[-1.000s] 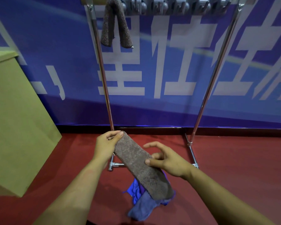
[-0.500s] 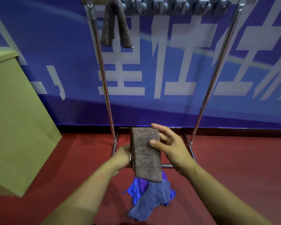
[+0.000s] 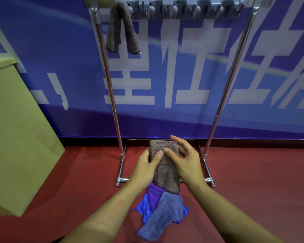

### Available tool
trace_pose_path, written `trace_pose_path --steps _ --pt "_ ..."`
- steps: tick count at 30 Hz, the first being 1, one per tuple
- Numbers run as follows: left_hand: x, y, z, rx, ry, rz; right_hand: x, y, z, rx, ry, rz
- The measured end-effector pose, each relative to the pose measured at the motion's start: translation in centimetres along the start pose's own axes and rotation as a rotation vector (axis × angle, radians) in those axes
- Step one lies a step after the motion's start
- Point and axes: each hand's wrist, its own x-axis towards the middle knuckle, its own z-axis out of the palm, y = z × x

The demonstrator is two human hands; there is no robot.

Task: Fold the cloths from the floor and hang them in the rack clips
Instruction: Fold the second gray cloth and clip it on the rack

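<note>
Folded brown cloth (image 3: 165,163) held upright above the floor pile (image 3: 162,209), in front of the rack (image 3: 216,113). Left hand (image 3: 146,167) and right hand (image 3: 186,162) grip its sides, thumbs pinching its front. Second brown cloth (image 3: 122,27) hangs in the leftmost clip.

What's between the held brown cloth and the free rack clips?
Nothing visible. Both hands, left hand and right hand, hold the folded brown cloth low in front of the rack; the free clips sit above, right of the hung brown cloth.
</note>
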Motion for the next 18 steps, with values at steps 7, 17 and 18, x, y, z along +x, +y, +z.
trace_pose_path --steps 7,17,18 --pt "0.4 0.5 0.0 -0.138 0.084 -0.023 0.3 -0.4 -0.4 0.094 0.149 0.037" --pt "0.8 -0.7 -1.0 0.304 0.263 -0.039 -0.5 0.7 0.1 0.011 -0.250 0.446" --pt "0.7 -1.0 -1.1 0.365 0.290 -0.001 -0.3 0.9 0.0 -0.012 -0.211 0.418"
